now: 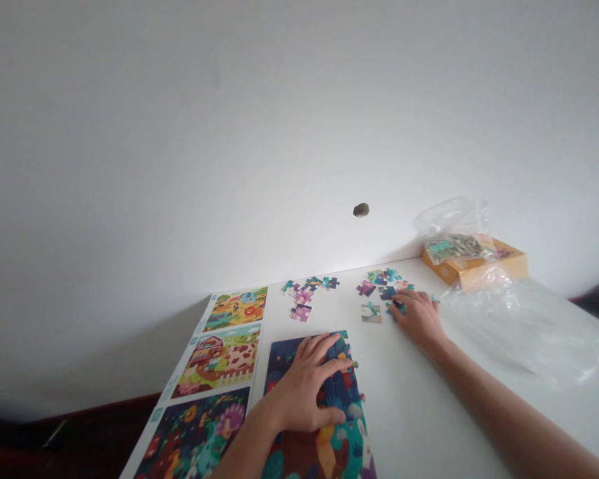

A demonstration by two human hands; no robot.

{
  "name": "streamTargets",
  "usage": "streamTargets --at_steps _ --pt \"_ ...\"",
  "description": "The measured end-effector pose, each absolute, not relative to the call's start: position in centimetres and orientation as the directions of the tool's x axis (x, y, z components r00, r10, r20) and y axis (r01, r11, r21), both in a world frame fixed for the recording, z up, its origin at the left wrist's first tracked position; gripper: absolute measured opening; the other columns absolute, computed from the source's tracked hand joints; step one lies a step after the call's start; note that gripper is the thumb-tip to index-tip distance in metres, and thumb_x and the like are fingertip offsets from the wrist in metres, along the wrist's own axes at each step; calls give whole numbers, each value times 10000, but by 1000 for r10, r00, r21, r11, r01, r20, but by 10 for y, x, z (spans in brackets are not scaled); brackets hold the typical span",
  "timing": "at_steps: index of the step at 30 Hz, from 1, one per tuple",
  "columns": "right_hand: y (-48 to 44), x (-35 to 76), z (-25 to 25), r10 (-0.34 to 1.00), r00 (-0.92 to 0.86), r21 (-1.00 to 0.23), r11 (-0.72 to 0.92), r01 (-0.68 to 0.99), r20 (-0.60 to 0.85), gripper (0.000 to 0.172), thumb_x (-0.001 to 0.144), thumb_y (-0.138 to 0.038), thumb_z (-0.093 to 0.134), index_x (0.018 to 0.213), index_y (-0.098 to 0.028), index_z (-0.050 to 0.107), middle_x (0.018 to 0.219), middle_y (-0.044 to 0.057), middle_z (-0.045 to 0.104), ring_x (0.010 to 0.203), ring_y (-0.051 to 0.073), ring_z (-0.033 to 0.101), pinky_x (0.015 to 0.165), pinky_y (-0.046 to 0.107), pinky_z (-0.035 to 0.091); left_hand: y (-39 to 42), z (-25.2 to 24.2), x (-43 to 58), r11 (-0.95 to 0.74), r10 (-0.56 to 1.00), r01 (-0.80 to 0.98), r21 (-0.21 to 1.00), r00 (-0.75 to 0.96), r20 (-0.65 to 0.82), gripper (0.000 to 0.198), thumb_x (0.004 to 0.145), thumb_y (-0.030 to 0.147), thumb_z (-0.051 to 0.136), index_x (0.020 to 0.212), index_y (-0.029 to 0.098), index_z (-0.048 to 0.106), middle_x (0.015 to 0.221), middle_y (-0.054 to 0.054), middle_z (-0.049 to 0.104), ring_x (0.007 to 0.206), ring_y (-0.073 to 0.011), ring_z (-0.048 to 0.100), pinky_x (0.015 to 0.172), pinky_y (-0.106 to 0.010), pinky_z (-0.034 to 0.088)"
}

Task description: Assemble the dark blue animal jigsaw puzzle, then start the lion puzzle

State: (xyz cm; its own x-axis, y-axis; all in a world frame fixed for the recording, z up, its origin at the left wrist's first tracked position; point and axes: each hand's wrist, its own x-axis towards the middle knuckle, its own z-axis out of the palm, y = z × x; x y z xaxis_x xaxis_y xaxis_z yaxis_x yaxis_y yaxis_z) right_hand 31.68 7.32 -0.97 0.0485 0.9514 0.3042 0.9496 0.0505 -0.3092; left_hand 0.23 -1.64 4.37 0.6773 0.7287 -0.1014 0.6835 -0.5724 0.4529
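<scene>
My left hand [312,382] lies flat with spread fingers on a partly assembled jigsaw puzzle [337,442], dark blue and brown with animals. Along the puzzle's right side runs a knobbed, unfinished edge. Farther back on the right, my right hand [419,316] reaches into a group of loose pieces. Its thumb and fingertips close around a teal puzzle piece [398,308], partly hidden by the fingers. Near them lie a pale piece [371,313], a purple piece [365,288] and several others. A second group of loose pieces [303,296] sits left of these.
A sheet with several printed pictures [229,359] runs along the left edge of the white table [404,412]. A yellow box [504,263] stands at the back right, with a clear bag of pieces [459,243] on it. An empty plastic bag [539,332] lies in front.
</scene>
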Motion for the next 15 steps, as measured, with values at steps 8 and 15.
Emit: streamTargets --at_steps 8,15 --pt "67 305 -5 872 -274 -297 409 863 405 265 907 -412 584 1103 -292 716 1243 47 671 1183 326 505 956 502 378 -16 43 2 -589 730 677 441 680 -69 790 695 602 763 1404 393 484 1627 -45 206 1479 -380 178 1187 -611 148" --pt "63 295 -9 825 -403 -294 530 795 397 171 913 -355 603 1013 -284 722 1169 49 701 1102 298 558 917 483 411 -19 32 3 -584 773 687 432 633 38 687 759 529 740 1382 357 507 1590 -32 302 1458 -331 253 1187 -548 254"
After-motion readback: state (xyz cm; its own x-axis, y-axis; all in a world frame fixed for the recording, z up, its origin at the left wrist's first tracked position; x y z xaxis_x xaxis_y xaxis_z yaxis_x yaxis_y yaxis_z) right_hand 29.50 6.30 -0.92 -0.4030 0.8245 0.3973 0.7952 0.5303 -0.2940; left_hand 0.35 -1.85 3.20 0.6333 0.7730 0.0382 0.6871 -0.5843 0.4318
